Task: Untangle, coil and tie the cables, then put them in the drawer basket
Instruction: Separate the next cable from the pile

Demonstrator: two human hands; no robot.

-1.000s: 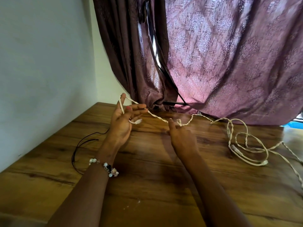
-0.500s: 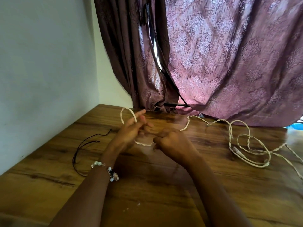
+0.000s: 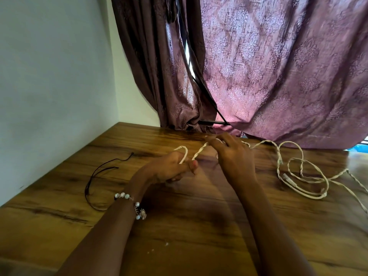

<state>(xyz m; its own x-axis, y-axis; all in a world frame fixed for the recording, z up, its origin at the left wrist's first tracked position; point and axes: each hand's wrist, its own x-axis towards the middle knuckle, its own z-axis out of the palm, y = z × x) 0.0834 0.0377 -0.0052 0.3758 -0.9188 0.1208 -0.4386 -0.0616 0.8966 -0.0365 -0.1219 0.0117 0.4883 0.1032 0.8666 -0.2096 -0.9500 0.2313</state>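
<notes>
A cream twisted cable (image 3: pixel 302 177) lies in loose tangled loops on the right of the wooden table (image 3: pixel 179 226) and runs left to my hands. My left hand (image 3: pixel 169 168) grips a small loop of its end, which arches over the thumb. Just beyond it, my right hand (image 3: pixel 233 154) pinches the same cable and holds a short taut stretch between the two hands. A thin black cord (image 3: pixel 99 176) lies loose on the table to the left, apart from both hands.
A white wall (image 3: pixel 49 86) borders the table on the left. Purple patterned curtains (image 3: pixel 268 66) hang over the table's far edge, with a black bar at their base. A blue object (image 3: pixel 358 149) shows at the far right.
My right hand has moved away from me along the cable, drawing a stretch taut. My left hand has closed around the loop and dropped slightly.
</notes>
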